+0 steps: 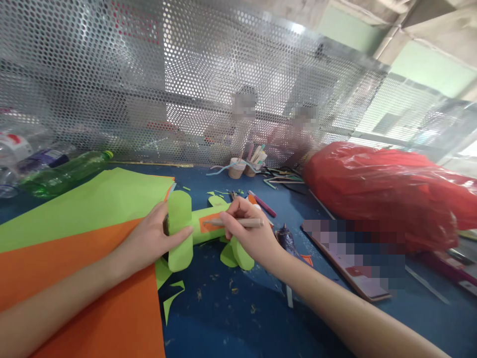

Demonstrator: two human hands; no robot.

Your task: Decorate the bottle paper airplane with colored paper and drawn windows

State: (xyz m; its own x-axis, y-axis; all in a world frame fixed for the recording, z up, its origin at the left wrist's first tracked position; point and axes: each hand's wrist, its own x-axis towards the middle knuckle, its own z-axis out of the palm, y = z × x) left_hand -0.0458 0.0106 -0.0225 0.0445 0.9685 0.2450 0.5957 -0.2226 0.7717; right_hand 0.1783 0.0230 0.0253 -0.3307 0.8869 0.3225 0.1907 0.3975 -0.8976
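A light-green paper craft, tube-shaped with rounded flaps at both ends, lies across the blue table. My left hand is closed around its left end, the thumb pressed on the upright rounded flap. An orange paper rectangle sits on the tube's side. My right hand pinches a grey pen, its tip at the orange rectangle. Beneath my left forearm lie large green paper and orange paper sheets. Green paper scraps are scattered close by.
A phone and a large red plastic bag occupy the right side. Cups of sticks stand at the back, before a perforated metal screen. A green bottle lies at left. A purple marker is beyond my right hand.
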